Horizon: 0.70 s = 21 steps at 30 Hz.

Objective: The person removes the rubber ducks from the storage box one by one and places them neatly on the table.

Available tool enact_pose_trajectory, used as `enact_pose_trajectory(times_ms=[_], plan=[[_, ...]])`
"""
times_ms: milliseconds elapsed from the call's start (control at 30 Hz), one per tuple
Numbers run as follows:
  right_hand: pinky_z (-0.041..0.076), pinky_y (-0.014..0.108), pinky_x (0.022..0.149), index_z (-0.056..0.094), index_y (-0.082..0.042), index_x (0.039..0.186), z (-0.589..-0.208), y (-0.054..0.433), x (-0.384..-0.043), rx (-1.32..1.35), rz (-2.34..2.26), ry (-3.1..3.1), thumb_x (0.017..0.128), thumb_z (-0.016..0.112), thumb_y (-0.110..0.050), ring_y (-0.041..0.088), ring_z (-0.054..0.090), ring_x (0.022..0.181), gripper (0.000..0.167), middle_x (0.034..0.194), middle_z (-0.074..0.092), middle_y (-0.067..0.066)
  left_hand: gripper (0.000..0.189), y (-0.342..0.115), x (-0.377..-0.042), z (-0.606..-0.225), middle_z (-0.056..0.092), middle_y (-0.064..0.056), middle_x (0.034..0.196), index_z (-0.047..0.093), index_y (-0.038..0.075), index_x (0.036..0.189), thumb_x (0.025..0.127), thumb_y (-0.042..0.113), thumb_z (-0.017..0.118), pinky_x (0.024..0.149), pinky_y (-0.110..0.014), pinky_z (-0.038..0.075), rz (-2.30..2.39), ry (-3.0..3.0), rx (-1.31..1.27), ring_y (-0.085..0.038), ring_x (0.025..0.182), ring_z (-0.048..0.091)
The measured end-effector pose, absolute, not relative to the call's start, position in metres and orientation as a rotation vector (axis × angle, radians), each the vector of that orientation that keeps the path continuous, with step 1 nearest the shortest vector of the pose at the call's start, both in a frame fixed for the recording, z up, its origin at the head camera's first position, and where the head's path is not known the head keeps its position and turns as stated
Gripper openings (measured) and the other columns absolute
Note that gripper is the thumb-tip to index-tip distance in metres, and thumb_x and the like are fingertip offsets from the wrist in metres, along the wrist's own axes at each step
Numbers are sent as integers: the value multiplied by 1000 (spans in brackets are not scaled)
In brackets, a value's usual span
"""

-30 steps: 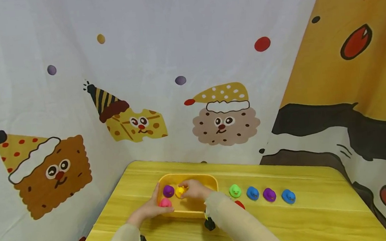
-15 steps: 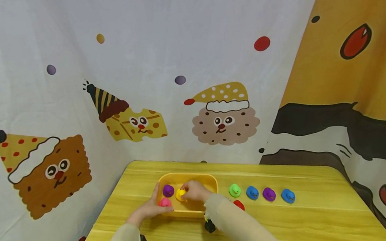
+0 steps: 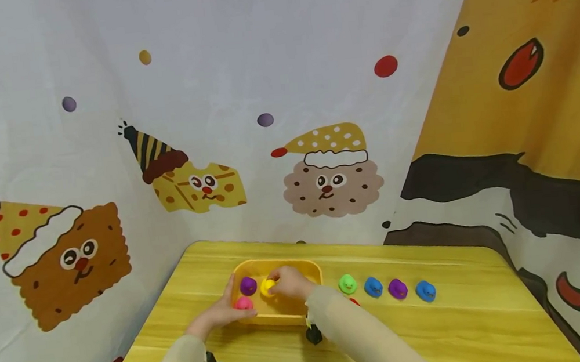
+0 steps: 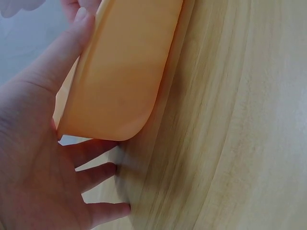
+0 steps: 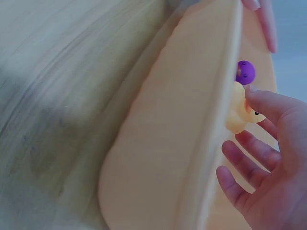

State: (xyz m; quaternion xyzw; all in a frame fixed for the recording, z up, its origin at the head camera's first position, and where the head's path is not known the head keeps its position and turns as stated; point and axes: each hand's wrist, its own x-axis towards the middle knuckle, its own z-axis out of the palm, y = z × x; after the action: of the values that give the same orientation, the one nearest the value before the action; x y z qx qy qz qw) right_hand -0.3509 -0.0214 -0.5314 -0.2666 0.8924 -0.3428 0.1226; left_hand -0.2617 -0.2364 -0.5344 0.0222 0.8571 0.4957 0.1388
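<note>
A yellow plastic tray (image 3: 282, 320) stands on the wooden table. My left hand (image 3: 216, 316) holds its left end, the thumb (image 4: 72, 40) along the front rim and the other fingers spread around the end. Inside the tray, my right hand (image 3: 292, 284) pinches a yellow toy duck (image 3: 266, 288) between thumb and fingers; the right wrist view shows the duck (image 5: 236, 112) low behind the near rim. A purple duck (image 3: 248, 286) sits to its left. Partly covered by my left thumb, a pink duck (image 3: 243, 303) lies in the front left corner.
Right of the tray, a green duck (image 3: 347, 284), a blue duck (image 3: 373, 286), a purple duck (image 3: 398, 289) and another blue duck (image 3: 426, 291) stand in a row. My right sleeve mostly hides a red duck (image 3: 354, 302). A printed cloth (image 3: 239, 92) hangs behind the table.
The head view has shifted slightly. My right hand still holds the yellow duck, which has moved only a little inside the tray. The left hand keeps its place on the tray.
</note>
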Motion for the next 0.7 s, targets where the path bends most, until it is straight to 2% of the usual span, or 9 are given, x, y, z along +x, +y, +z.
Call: enact_pose_trajectory(times_ms=[233,467,700], plan=[[51,31,83,71,-3,109,-513,-19,-347,-799,-1005,2594,81,77,-13,19,63,94,31,102,70,6,126,-238,-261,-534,7,-41,151,-14,2,152,77,31,83,109,-64,19,1408,2488,52,-56,134,23],[50,30,84,71,-5,108,-516,-10,-348,-848,-978,2604,82,77,-16,16,62,94,30,102,70,4,125,-238,-258,-531,9,-41,150,-14,2,152,78,32,82,108,-65,18,1396,2496,42,-57,134,22],[50,33,85,70,-4,110,-508,5,-347,-864,-985,2597,81,77,-18,24,63,98,32,103,69,6,125,-236,-256,-529,8,-41,150,-15,3,152,78,34,82,108,-66,17,1400,2491,37,-58,134,20]])
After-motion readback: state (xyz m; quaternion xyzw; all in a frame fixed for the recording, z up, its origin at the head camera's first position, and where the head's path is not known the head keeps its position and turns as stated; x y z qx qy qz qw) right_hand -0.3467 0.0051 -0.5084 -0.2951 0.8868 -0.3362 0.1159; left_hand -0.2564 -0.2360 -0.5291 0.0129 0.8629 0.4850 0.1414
